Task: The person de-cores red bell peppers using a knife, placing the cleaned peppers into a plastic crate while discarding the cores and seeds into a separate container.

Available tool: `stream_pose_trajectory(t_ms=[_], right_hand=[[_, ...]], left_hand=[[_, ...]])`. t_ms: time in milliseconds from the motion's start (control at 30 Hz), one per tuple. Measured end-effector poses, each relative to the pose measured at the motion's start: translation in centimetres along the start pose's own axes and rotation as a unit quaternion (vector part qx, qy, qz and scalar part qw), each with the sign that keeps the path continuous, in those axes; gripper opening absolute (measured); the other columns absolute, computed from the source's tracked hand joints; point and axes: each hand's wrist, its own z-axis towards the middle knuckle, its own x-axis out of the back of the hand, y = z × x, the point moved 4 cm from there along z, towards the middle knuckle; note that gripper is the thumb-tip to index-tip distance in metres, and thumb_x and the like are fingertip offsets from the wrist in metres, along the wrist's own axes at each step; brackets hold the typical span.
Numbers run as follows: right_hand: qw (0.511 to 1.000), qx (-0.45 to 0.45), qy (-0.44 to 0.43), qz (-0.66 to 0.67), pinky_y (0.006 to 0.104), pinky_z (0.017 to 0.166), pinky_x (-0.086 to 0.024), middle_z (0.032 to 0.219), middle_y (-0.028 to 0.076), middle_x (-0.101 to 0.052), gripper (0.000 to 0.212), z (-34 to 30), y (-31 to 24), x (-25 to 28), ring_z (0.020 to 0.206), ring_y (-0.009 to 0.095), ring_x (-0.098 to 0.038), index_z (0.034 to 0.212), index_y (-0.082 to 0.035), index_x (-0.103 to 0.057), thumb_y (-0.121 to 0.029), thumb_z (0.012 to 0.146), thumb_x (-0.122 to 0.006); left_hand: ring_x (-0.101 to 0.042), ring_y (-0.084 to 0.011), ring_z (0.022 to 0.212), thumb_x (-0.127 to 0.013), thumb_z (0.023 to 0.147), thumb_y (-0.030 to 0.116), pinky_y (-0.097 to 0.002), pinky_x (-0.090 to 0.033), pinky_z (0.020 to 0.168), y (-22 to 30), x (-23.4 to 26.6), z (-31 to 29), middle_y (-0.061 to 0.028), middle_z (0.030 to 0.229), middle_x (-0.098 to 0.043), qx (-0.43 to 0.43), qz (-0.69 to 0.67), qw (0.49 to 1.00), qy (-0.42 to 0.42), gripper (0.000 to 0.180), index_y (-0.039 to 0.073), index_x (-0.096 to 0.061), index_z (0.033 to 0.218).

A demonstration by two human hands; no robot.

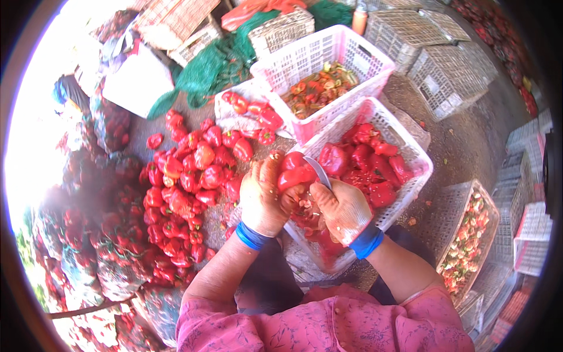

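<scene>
My left hand (262,196), in a stained white glove with a blue wrist band, is closed around a red bell pepper (298,175). Gloved the same way, my right hand (343,212) grips a small knife (317,170); its curved blade points up and left beside the pepper, and the handle is hidden in my fist. Both hands are over the near part of a white and pink plastic crate (417,183). Cut red pepper pieces (375,170) with scattered seeds lie in this crate. To the left of my hands is a heap of whole red bell peppers (182,190).
Just beyond stands another white crate (275,73) with pepper scraps inside. A crate of cores and trimmings (450,205) sits at the right. Net bags full of peppers (120,252) line the left. Stacked crates (404,29) and green netting (205,73) are at the back.
</scene>
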Motion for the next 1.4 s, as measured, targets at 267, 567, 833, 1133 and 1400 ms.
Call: stream_pose_trajectory(t_ms=[267, 567, 833, 1133, 1400], right_hand=[[0.967, -0.077, -0.109, -0.218, 0.0494, 0.064, -0.048, 0.079, 0.022, -0.065, 0.044, -1.9, 3.9, 2.4, 0.077, 0.043, -0.063, 0.086, -0.005, -0.067, -0.045, 0.097, -0.052], [0.977, 0.062, 0.147, 0.141, 0.0313, 0.070, -0.050, 0.086, 0.005, -0.070, 0.039, 0.1, 3.2, 9.2, 0.079, 0.012, -0.062, 0.101, -0.003, -0.066, -0.038, 0.086, -0.075], [0.933, -0.258, 0.032, 0.248, 0.0361, 0.029, -0.040, 0.059, 0.010, -0.059, 0.028, 0.1, 4.4, 9.6, 0.036, 0.021, -0.052, 0.092, -0.001, -0.064, -0.027, 0.086, -0.070], [0.915, -0.254, 0.023, 0.312, 0.0338, 0.035, -0.047, 0.068, 0.011, -0.064, 0.024, 0.7, 7.1, 10.2, 0.042, 0.020, -0.058, 0.094, -0.001, -0.066, -0.024, 0.090, -0.065], [0.980, 0.024, 0.177, 0.092, 0.0364, 0.073, -0.058, 0.097, 0.011, -0.067, 0.041, 1.9, 7.3, 11.0, 0.088, 0.021, -0.068, 0.124, 0.001, -0.058, -0.021, 0.091, -0.068]], left_hand=[[-0.062, -0.0174, 0.095, -0.064, 0.095, 0.018, -0.0322, -0.052, 0.084, 2.5, -5.0, 1.8, -0.0109, 0.113, -0.064, 0.260, -0.303, 0.905, 0.149, 0.046, -0.002, -0.048, 0.134], [-0.066, -0.0191, 0.096, -0.065, 0.096, 0.028, -0.0313, -0.056, 0.081, 4.0, -11.2, 0.3, -0.0120, 0.112, -0.065, 0.449, -0.490, 0.744, 0.077, 0.052, -0.003, -0.049, 0.134], [-0.069, -0.0217, 0.083, -0.062, 0.097, 0.020, -0.0320, -0.058, 0.056, 4.7, -13.0, -0.9, -0.0142, 0.106, -0.068, 0.449, -0.570, 0.688, -0.016, 0.043, 0.000, -0.049, 0.133], [-0.066, -0.0199, 0.089, -0.056, 0.099, 0.031, -0.0353, -0.056, 0.073, 5.8, -11.7, 0.0, -0.0084, 0.102, -0.067, 0.441, -0.706, 0.553, -0.042, 0.031, 0.004, -0.061, 0.113], [-0.047, -0.0200, 0.049, -0.053, 0.093, 0.056, -0.0348, -0.030, 0.043, 2.9, -13.2, -0.2, -0.0044, 0.073, -0.061, 0.560, -0.717, 0.397, -0.122, 0.041, 0.015, -0.060, 0.093]])
